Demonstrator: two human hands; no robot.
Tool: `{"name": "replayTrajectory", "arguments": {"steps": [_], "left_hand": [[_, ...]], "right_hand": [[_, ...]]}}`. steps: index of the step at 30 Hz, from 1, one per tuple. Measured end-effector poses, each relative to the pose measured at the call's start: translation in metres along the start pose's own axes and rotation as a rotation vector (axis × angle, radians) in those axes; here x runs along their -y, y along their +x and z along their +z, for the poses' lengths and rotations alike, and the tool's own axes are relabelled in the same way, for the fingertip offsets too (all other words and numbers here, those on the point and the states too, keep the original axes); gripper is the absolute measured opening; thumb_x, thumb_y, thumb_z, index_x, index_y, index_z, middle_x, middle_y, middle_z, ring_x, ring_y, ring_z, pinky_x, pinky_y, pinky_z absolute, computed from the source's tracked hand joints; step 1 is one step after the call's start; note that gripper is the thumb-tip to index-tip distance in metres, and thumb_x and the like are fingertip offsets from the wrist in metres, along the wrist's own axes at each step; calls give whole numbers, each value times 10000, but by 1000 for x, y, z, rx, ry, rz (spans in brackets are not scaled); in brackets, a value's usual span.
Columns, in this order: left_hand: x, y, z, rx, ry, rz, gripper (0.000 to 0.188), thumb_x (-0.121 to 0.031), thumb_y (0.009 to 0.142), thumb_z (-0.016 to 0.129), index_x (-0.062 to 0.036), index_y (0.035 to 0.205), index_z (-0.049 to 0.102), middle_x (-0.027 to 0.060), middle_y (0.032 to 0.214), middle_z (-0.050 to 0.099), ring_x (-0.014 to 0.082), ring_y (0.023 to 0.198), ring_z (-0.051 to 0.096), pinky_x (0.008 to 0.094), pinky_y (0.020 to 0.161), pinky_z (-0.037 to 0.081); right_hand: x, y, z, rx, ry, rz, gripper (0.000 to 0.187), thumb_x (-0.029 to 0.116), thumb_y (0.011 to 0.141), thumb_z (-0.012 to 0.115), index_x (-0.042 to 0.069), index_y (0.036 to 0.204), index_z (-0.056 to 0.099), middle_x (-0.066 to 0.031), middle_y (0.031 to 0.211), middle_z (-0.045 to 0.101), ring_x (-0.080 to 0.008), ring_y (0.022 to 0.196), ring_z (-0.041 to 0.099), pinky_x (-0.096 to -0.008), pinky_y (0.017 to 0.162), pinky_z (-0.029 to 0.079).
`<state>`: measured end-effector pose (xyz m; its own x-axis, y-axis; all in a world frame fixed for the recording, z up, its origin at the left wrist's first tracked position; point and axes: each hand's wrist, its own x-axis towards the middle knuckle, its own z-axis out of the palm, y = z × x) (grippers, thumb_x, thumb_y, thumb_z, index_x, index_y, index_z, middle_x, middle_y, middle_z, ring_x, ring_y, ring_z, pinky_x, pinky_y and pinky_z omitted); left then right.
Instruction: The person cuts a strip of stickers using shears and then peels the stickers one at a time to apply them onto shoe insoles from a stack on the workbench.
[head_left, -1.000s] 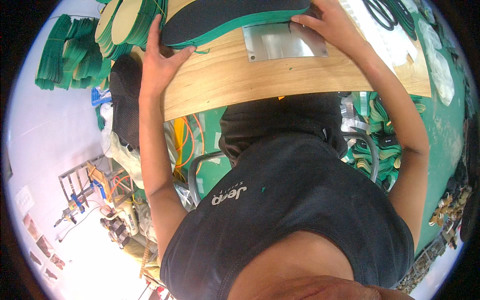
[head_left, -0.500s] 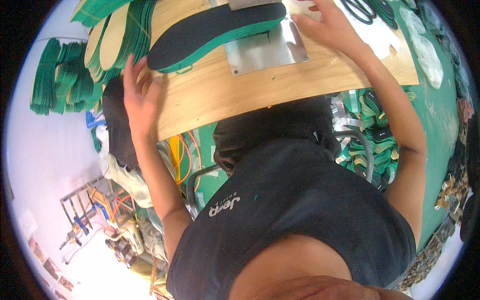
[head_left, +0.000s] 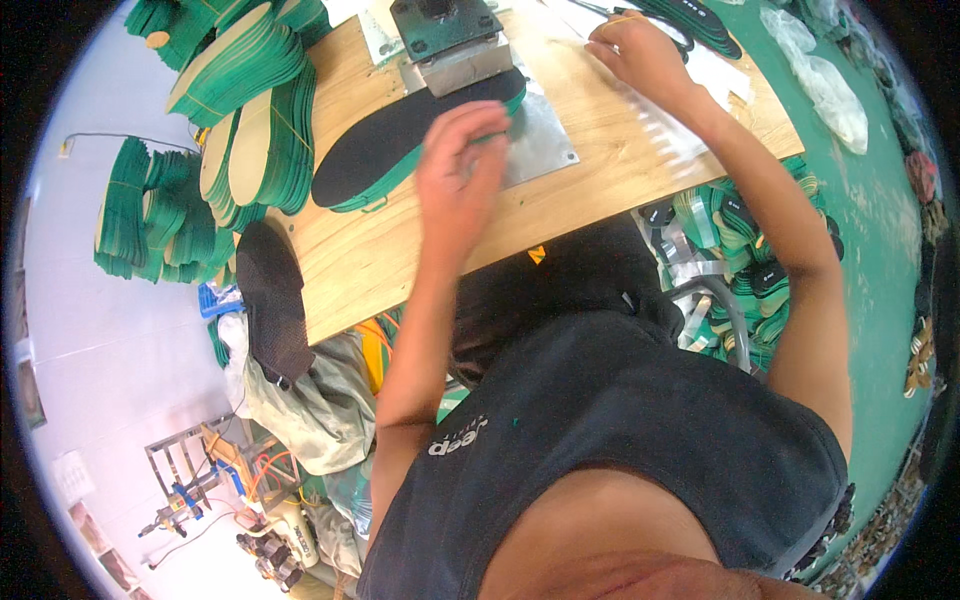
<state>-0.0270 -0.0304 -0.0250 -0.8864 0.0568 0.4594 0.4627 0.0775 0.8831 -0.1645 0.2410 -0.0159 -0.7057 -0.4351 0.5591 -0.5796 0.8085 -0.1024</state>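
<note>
A black-topped stack of insoles with green edges [head_left: 375,150] lies on the wooden table, its right end at a metal block [head_left: 460,70] with a dark plate above. My left hand [head_left: 462,165], slightly blurred, hovers over the near right part of this stack. Its fingers bend loosely with the thumb apart, and nothing shows in them. Farther right, my right hand [head_left: 640,60] is over white sheets [head_left: 715,80], fingers bent and their tips drawn together. Whatever lies between those fingertips is too small to tell. Beneath its forearm is a white strip with a notched edge [head_left: 670,140].
Bundled cream and green insoles [head_left: 270,145] stand at the table's left, with more [head_left: 160,210] beyond the edge. A metal plate [head_left: 540,140] lies under the block. Dark insoles [head_left: 695,20] rest at the far right. Many insoles [head_left: 750,270] are heaped below the table's right side.
My left hand has moved right, from the stack's left end to over its right part. My right hand has gone from beside the metal plate to the white sheets. The view has shifted.
</note>
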Motion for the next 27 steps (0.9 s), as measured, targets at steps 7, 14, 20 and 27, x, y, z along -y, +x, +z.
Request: {"name": "replayTrajectory", "arguments": {"steps": [7, 14, 20, 27], "left_hand": [[-1, 20, 71, -39, -407, -407, 288, -150, 943, 716, 45, 1143, 648, 117, 1136, 684, 131, 971, 664, 259, 830, 540], [11, 17, 62, 0, -457, -528, 144, -117, 968, 654, 17, 1018, 669, 76, 884, 699, 141, 727, 677, 288, 677, 585], [7, 16, 55, 23, -519, -485, 132, -104, 954, 664, 10, 1018, 646, 86, 876, 692, 162, 735, 681, 299, 689, 590], [6, 15, 48, 29, -639, -445, 107, -108, 965, 618, -3, 973, 636, 52, 771, 637, 122, 576, 558, 285, 547, 485]], "right_hand": [[72, -25, -69, -6, 385, 80, 270, 283, 974, 625, 37, 967, 735, -177, 856, 695, -318, 819, 674, -405, 736, 527], [-80, 5, -9, -46, 15, 207, 195, 191, 832, 650, 0, 796, 663, -202, 786, 647, -398, 851, 622, -495, 770, 484], [-78, 27, -15, 391, -118, 227, 215, 192, 805, 662, -21, 842, 662, -262, 880, 664, -429, 835, 638, -501, 743, 492], [-65, -7, -57, 150, 453, 461, 393, 197, 813, 680, -29, 1132, 641, -187, 834, 649, -256, 802, 645, -402, 730, 509]]}}
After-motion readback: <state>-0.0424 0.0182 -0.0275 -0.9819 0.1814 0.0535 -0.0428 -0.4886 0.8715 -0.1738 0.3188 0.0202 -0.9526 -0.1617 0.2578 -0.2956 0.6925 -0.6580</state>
